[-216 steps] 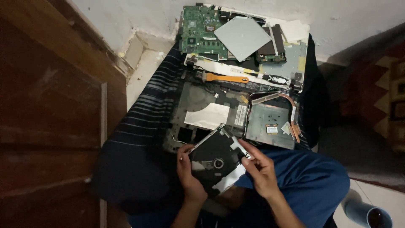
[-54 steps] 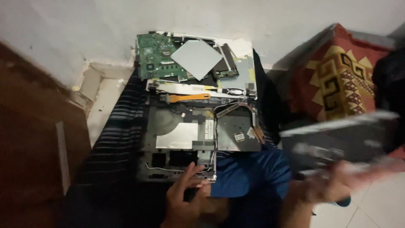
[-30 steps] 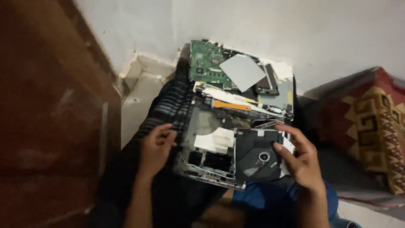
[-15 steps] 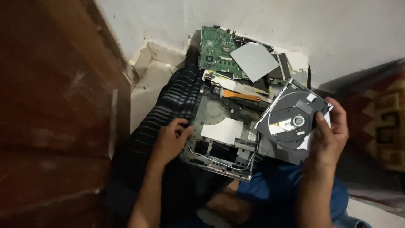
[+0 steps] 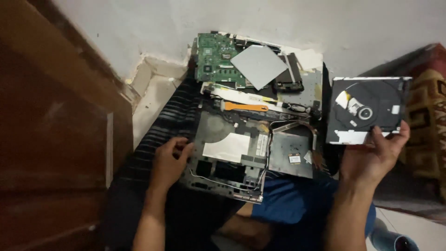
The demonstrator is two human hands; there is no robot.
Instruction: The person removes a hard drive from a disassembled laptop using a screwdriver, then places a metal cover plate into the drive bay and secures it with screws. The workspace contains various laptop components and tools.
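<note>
My right hand point(image 5: 374, 155) holds a black optical disc drive point(image 5: 367, 110) by its lower edge, lifted off to the right of the laptop parts, its open tray side facing me. My left hand point(image 5: 169, 160) rests on the left edge of the grey laptop base frame point(image 5: 230, 153), fingers curled over the rim. The frame lies across my lap on a dark striped cloth point(image 5: 160, 125).
A green circuit board point(image 5: 218, 58), a grey metal plate point(image 5: 259, 65), a white strip with an orange tool point(image 5: 246, 106) and a small square metal panel point(image 5: 290, 155) lie beyond the frame. A brown wooden door point(image 5: 51, 139) stands left; a patterned cushion point(image 5: 429, 121) lies right.
My right hand has carried the disc drive from beside the frame out to the right and upward. My left hand stays on the frame's left edge.
</note>
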